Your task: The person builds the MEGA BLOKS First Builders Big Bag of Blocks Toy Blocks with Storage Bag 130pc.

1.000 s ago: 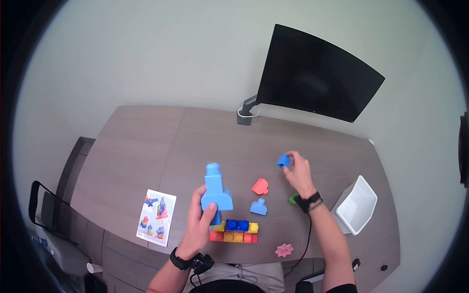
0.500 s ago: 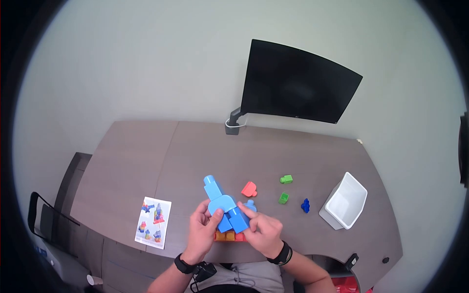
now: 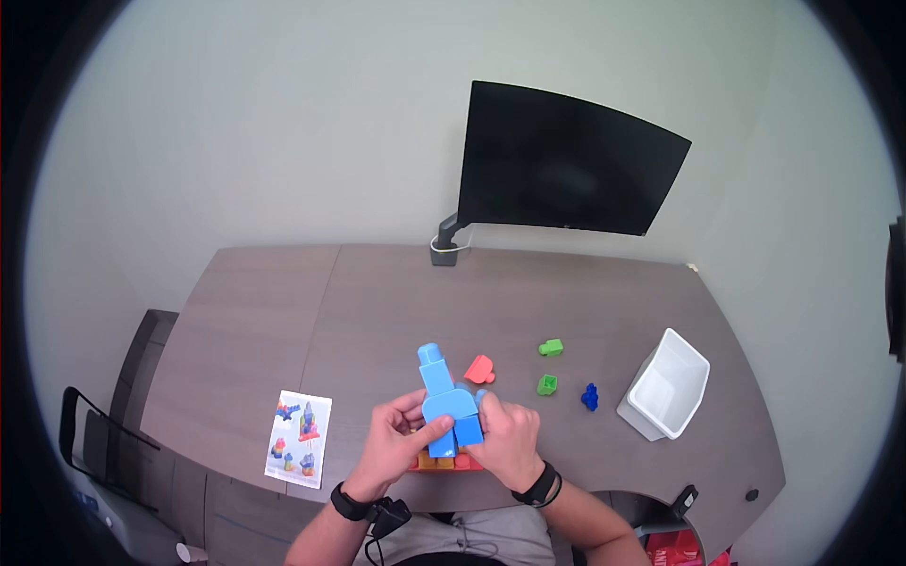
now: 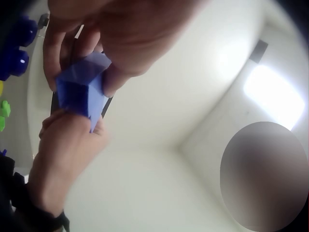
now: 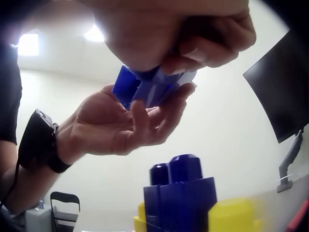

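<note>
My left hand grips a blue block assembly from its left side, thumb across its front. It has a narrow light blue top, a rounded middle piece and darker blue blocks below. On its right side, my right hand pinches the blue block with curled fingers. Under the hands, a row of red and orange blocks is partly hidden. In the right wrist view, dark blue blocks and a yellow block stand below the hands.
A red piece, green blocks and a dark blue piece lie on the table. At the right is a white bin, at the left a picture sheet. A monitor stands behind.
My right hand has come from the right with a blue block to the assembly in my left hand. The assembly now stands more upright than half a second ago.
</note>
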Demonstrator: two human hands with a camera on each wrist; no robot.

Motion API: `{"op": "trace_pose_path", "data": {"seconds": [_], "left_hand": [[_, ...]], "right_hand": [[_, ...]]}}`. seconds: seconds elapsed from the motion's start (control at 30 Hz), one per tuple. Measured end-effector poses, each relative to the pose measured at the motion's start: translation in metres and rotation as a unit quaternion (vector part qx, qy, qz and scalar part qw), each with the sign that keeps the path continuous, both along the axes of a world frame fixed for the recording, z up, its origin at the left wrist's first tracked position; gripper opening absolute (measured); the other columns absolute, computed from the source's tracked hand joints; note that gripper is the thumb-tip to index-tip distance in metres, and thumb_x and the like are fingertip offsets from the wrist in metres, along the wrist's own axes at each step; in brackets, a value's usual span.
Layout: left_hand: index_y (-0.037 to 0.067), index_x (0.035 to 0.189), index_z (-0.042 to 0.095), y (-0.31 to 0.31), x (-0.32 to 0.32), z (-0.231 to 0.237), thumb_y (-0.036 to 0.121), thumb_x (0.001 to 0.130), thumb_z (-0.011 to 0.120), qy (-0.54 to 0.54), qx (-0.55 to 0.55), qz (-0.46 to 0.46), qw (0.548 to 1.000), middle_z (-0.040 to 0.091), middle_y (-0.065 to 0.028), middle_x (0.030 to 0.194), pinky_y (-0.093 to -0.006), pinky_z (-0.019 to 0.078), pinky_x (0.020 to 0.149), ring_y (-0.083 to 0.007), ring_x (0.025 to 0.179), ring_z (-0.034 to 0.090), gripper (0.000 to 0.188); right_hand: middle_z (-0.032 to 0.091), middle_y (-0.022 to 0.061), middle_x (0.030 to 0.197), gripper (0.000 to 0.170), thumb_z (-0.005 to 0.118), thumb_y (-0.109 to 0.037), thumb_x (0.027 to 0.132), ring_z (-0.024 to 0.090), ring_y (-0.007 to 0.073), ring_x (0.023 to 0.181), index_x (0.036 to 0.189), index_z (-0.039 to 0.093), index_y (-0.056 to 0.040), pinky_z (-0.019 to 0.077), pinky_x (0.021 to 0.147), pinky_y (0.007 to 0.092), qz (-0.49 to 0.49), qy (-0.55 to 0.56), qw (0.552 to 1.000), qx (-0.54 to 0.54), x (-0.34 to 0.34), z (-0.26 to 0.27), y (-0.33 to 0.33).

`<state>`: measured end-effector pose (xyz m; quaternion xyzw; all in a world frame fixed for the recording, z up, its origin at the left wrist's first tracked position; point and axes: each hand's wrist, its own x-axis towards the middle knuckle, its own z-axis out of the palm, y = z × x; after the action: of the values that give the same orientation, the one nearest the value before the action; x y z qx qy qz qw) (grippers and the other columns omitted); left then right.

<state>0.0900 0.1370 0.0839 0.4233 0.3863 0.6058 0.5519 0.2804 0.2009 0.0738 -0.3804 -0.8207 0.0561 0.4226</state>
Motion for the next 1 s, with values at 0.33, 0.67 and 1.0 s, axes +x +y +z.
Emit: {"op": "trace_pose_path", "data": {"seconds": [0.33,0.67,1.0], "left_hand": [[-0.006,0.152,0.065,0.021,-0.017,-0.01,0.003,0.1,0.086,0.074,0.046,0.026,0.996,0.08,-0.0146,0.135,-0.0324,0.0629,0.103,-0.0157,0.117,0.078,0.058],[-0.006,0.148,0.066,0.014,-0.014,-0.054,0.0,0.098,0.086,0.129,0.052,0.229,0.963,0.08,-0.014,0.124,-0.0313,0.0648,0.089,-0.0168,0.112,0.077,0.054],[-0.004,0.149,0.064,0.004,-0.018,-0.048,-0.003,0.097,0.086,0.118,0.09,0.194,0.97,0.079,-0.0149,0.13,-0.0382,0.0639,0.101,-0.0212,0.121,0.076,0.056]], "right_hand": [[0.07,0.0146,0.101,0.032,0.08,-0.008,0.09,0.075,0.0349,0.089,0.113,0.058,-0.0056,0.0599,0.072,0.0463,0.217,0.026,0.959,-0.182,0.024,0.037,0.018],[0.069,0.0231,0.122,0.031,0.073,-0.01,0.104,0.069,0.0338,0.1,0.131,0.066,0.004,0.0561,0.09,0.0467,-0.179,0.162,0.955,-0.175,0.089,-0.064,-0.034],[0.072,0.0193,0.117,0.043,0.082,-0.031,0.099,0.073,0.0374,0.104,0.127,0.071,-0.0002,0.0597,0.083,0.0499,-0.236,0.001,0.947,-0.219,0.138,-0.097,-0.031]]}}
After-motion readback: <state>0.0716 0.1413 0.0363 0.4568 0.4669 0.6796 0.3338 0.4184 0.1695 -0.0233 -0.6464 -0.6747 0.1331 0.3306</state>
